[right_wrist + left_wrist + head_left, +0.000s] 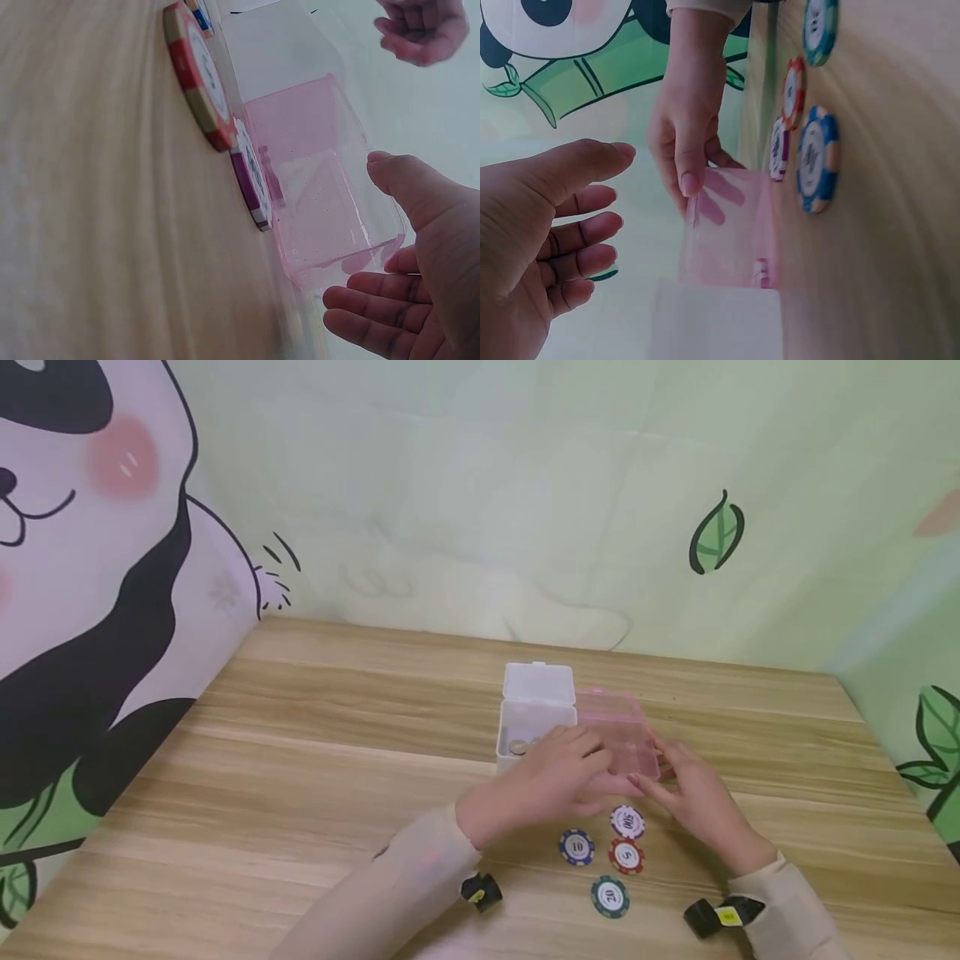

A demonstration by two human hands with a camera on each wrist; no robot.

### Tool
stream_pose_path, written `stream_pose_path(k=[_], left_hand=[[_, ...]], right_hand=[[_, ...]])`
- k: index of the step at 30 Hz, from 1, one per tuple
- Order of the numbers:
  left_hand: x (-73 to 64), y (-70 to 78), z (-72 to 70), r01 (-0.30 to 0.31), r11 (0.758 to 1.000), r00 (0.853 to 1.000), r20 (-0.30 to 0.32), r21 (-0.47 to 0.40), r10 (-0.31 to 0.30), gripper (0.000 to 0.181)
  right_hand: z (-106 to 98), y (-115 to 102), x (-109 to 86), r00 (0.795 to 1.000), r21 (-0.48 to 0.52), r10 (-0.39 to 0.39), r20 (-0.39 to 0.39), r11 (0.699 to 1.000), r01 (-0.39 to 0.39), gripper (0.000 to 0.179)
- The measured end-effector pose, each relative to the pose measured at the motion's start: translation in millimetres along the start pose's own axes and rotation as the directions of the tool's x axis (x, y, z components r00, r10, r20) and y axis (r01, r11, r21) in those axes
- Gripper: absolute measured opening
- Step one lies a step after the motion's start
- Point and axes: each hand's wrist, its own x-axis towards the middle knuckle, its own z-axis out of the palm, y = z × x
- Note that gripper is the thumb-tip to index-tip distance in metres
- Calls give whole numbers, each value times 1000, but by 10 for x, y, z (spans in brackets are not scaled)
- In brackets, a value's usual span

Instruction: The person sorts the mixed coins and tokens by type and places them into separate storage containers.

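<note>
A translucent pink box (637, 745) with its lid raised stands on the table. My right hand (693, 785) holds its right side, the thumb by the near edge and the fingers along the side wall. Left of it, touching or nearly so, is a white box (538, 683), lid up, with coins (517, 747) inside. Above the boxes hovers my left hand (555, 768), fingers loosely bent around nothing; it hides part of both. In front lie poker chips: a purple-and-white 500 (627, 821), a blue 10 (577, 847), a red 5 (626, 856) and a green 20 (611, 896).
The wood-grain table (300, 760) reaches back to a printed wall cloth (450, 510) with a panda and leaves. A dark strapped device sits at each wrist, the right one (701, 918) low over the table.
</note>
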Motion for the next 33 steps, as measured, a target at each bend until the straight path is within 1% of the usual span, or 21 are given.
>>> stream_pose_path(k=[5,11,18,23,26,33], left_hand=[[-108,58,22,-7,997,999,49,-73,11,38],[-231,95,83,0,986,993,116,-166,20,40],[-320,109,184,2,983,989,148,-186,26,41],[-351,125,242,34,977,980,201,-211,9,42],[-359,128,263,48,978,975,223,-203,-1,43],[-376,116,348,68,972,971,241,-224,-13,36]], right_hand=[[3,7,-2,1000,-2,-6,-4,1000,6,73],[13,16,1,1000,-8,-9,-3,1000,9,73],[9,25,5,1000,-10,-19,-7,1000,19,72],[1,22,2,1000,-15,-13,-2,1000,13,73],[-1,22,-1,1000,-16,-11,-2,1000,11,73],[3,23,2,1000,-12,-12,-7,1000,12,73]])
